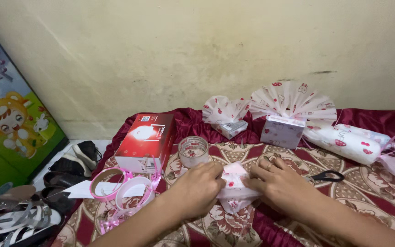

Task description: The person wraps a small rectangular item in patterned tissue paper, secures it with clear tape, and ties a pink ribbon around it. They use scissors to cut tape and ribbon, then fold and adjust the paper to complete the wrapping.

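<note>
Our left hand (196, 186) and right hand (274, 182) press together on a small parcel (235, 186) in pink-printed wrap, on the patterned cloth (366, 183). A tape roll (193, 151) sits just behind, scissors (326, 176) to the right.

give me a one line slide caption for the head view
Left hand and right hand press a small pink-and-white wrapped parcel on a floral maroon cloth, black-handled scissors nearby.

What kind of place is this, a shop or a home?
Probably a room at home, not a shop. The hands work on a patterned bedspread against a bare wall, shoes lie on the floor beside it, and a cartoon-printed panel stands at the left.
</note>
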